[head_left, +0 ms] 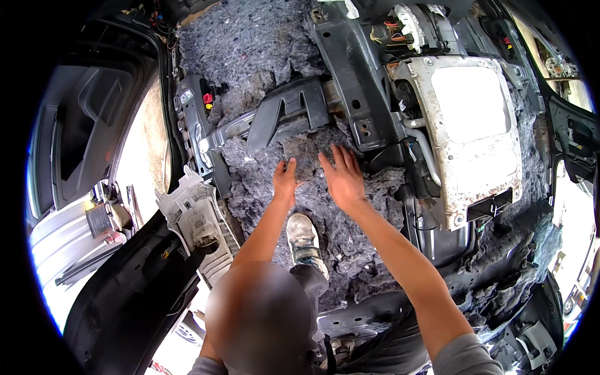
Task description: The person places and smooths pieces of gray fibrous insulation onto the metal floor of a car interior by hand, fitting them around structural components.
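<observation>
Grey fibrous felt padding (250, 181) covers the floor of a stripped car interior in front of me. My right hand (345, 181) lies on it with the fingers stretched out and spread. My left hand (285, 180) is held edge-on over the same padding, a short way to the left. Its visible fingertips are apart and nothing shows in it. Between the hands is a browner, flatter patch (303, 150) of the felt. Just beyond them stands a black plastic duct (284, 109) with two legs.
My shoe (303, 236) rests on the padding below my hands. A black metal crossmember (356, 75) runs at the upper right, beside a rusty white metal frame (450, 150). At left are a pale plastic trim piece (199, 215) and an open car door (90, 119).
</observation>
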The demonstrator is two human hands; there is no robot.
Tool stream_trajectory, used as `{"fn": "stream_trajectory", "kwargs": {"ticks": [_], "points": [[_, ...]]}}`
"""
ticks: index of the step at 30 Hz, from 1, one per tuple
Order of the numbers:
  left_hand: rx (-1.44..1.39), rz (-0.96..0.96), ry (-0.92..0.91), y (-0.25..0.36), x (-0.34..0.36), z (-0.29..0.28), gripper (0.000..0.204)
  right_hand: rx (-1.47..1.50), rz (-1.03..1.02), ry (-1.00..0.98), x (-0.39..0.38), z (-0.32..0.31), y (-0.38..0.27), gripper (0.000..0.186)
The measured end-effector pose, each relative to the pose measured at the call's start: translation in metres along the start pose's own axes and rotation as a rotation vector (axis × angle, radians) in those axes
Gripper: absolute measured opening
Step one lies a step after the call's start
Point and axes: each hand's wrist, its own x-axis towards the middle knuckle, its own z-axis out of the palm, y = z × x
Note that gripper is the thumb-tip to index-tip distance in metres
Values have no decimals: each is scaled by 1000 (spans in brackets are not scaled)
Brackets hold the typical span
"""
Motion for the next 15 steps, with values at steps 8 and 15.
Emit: {"fn": "stream_trajectory", "kwargs": {"ticks": [8,15], "points": [[-464,29,-182,-30,7,-26,36,340,168,-35,8,-18,-23,58],[-21,-41,-213,-7,23,-15,39,109,76,-2,15,-9,1,57]]}}
